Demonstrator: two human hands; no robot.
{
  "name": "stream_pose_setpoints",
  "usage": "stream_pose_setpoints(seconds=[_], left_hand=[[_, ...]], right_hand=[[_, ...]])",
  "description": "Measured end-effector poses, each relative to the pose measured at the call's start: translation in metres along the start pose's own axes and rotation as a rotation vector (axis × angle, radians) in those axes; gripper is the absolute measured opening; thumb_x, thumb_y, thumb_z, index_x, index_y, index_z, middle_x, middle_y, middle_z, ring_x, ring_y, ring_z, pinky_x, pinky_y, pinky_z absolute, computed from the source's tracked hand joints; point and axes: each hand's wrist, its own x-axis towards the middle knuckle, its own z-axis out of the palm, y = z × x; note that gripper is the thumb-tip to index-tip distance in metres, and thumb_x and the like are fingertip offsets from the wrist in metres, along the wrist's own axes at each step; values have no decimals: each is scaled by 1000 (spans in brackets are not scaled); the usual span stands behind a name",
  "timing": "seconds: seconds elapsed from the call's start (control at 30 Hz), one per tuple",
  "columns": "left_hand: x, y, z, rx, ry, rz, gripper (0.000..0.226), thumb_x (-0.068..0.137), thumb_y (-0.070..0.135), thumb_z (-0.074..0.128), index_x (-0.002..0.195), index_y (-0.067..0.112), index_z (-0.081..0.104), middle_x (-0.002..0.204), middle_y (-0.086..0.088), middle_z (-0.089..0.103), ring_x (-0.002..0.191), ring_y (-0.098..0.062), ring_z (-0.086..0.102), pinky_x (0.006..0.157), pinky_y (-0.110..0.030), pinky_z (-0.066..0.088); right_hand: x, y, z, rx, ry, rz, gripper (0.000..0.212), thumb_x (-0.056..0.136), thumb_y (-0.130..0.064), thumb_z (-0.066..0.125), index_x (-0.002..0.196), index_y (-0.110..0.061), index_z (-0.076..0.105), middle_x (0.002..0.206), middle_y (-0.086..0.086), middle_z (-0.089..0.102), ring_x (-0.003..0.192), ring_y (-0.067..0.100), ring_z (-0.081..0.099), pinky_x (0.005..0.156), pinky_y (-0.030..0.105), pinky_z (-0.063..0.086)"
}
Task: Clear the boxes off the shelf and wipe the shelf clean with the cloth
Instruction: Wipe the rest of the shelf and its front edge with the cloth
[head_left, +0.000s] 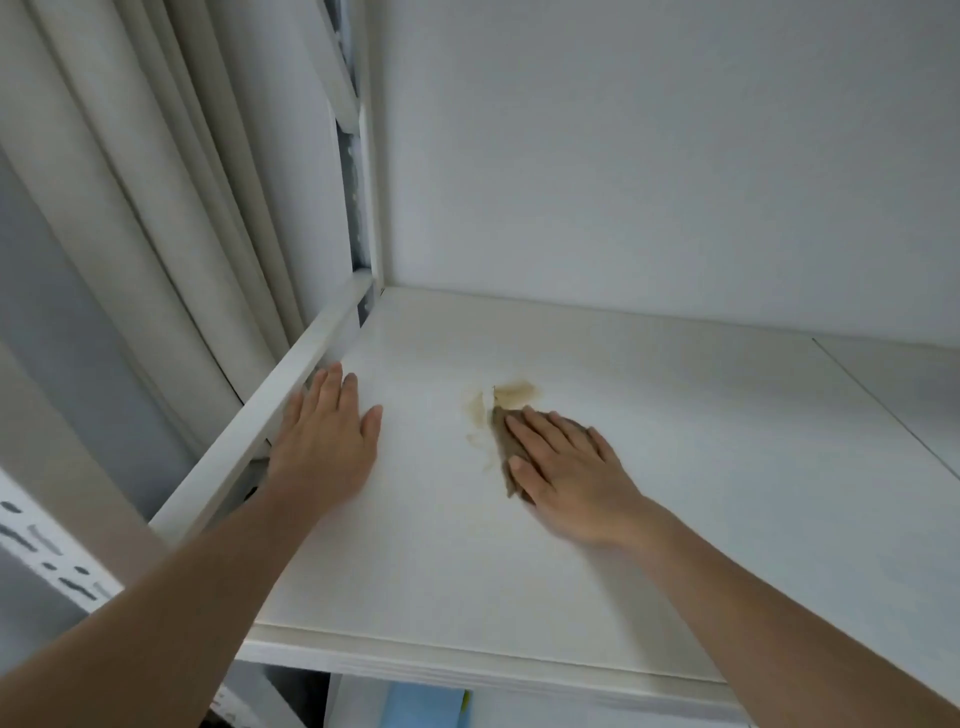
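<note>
Right hand (563, 467) pressing cloth (503, 441) flat on shelf (675, 467), left hand (322, 441) flat

shelf (519, 545): white, flat, bare of boxes; tan smear (511, 395) seen mid-surface
cloth (506, 441): brown, flattened on shelf, mostly covered, touching the smear's near edge

Pale curtains (130, 171) hang in long folds and serve as the landmark. To their right stands a white upright frame post (371, 197), and beyond it a plain white wall (675, 145). Below the curtains to the left, a white panel (47, 551) shows dark blurred markings. Far below and right of the curtains, a blue object (423, 706) with a yellow-green edge shows only in part.
</note>
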Motion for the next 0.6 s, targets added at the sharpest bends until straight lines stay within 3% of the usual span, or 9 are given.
stream_pose_setpoints(seconds=[0.13,0.27,0.37,0.53,0.6], left_hand=[[0,-2,7,38,-41,16,62,100,43,14,152,10,11,161,-6,3,148,-18,-3,118,-35,-4],[8,-4,10,126,-60,89,73,92,51,-7,152,9,0,160,-6,-8,147,-16,-10,119,-32,-7],[18,-4,10,219,-59,230,91,70,47,-28,151,10,-7,159,-5,-13,146,-15,-13,117,-31,-12],[24,-8,12,164,-164,248,97,65,53,-27,151,10,-11,158,-6,-18,145,-14,-18,113,-27,-15],[24,-8,14,160,-186,228,99,64,55,-26,151,9,-11,158,-9,-18,145,-15,-18,112,-27,-16]], right_hand=[[14,63,-14,-3,65,237,54,102,-49,15,153,-40,1,162,-15,-1,149,13,1,120,43,3],[54,65,-18,42,16,393,56,102,-46,13,155,-33,-1,163,-10,-7,149,18,-6,119,50,-2],[74,32,-14,45,26,274,56,102,-44,13,155,-32,-1,162,-10,-7,149,18,-7,119,50,-4],[68,23,-11,1,-11,-19,54,103,-47,12,154,-37,0,161,-17,-4,149,10,-4,120,43,-2],[66,48,-17,-24,-17,-21,53,103,-49,14,153,-41,0,161,-18,-2,149,10,0,120,42,3]])
